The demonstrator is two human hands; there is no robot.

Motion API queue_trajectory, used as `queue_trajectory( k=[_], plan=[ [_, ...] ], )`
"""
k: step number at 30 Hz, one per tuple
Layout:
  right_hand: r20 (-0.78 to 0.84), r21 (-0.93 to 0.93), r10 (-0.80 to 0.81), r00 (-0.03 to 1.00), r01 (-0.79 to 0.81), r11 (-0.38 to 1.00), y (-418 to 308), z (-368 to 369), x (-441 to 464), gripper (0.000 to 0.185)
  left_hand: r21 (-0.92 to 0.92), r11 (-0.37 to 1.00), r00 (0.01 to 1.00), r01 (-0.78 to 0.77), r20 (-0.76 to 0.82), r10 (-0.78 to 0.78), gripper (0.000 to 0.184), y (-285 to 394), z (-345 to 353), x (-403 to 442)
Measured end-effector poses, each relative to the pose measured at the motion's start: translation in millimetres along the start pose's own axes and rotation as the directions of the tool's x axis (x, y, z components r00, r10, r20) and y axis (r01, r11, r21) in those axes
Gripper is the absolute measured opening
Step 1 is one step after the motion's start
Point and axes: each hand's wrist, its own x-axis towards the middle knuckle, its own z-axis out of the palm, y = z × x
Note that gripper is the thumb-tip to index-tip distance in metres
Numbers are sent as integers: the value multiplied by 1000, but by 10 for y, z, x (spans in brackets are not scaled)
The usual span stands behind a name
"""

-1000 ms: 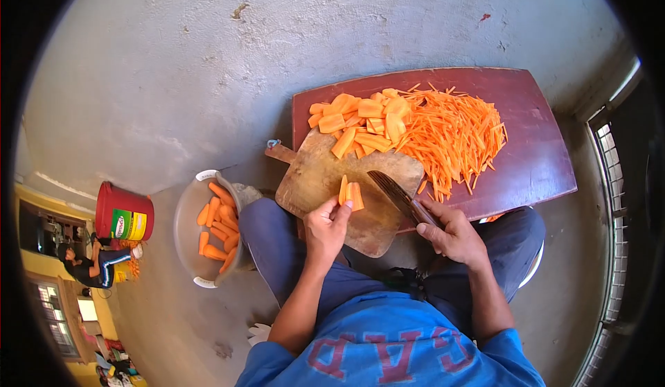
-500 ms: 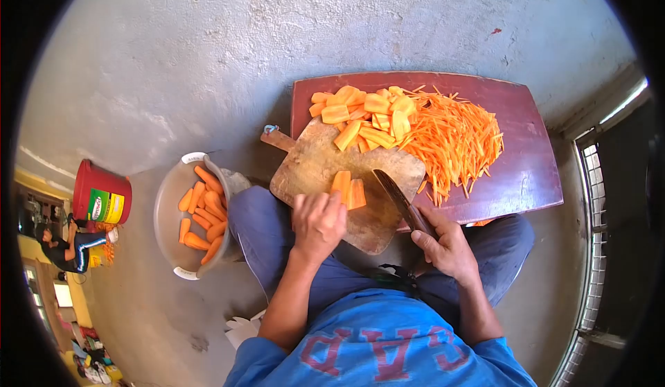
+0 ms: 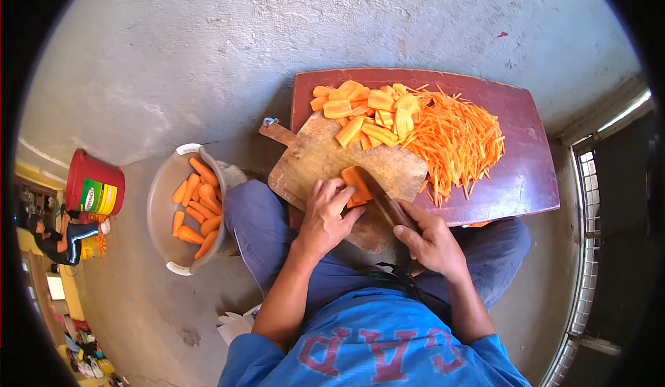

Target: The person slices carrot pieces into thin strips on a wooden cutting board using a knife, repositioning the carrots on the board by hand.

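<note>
My right hand is wrapped round the dark handle of a knife. The blade lies against the right side of a carrot piece on the worn wooden cutting board. With bent fingers and thumb, my left hand grips that piece from the left and near side. Thick carrot slices are heaped on the board's far end. Beside them, on the red-brown table, lies a big pile of shredded carrot.
On the floor to the left stands a grey tub of whole peeled carrots. Farther left are a red bucket and a seated person. A rough wall rises behind the table; a metal grille is at right.
The knife has moved left, from beside the carrot onto its right side. My left hand has shifted right and nearer the blade, its fingers now on the carrot piece.
</note>
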Motion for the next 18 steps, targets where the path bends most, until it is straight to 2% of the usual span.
queue_trajectory(
  k=[7,10,13,16,18],
  plan=[
    [101,44,28,995,-33,999,-118,24,185,57,78,996,999,39,-31,-37,40,62,-78,-120],
    [134,143,104,986,-123,982,-148,-46,154,57,55,997,999,47,-27,-45,39,45,-102,-137],
    [76,138,111,991,-121,983,-157,-71,94,58,-43,994,992,101,-65,-104,38,90,-121,-121],
    [103,123,166,981,-178,976,-160,-50,46,58,-53,998,998,28,-55,-31,36,36,-121,-85],
    [85,45,43,995,-47,998,-91,28,6,58,-51,999,1000,3,-4,-3,34,-1,-112,-86]
  ],
)
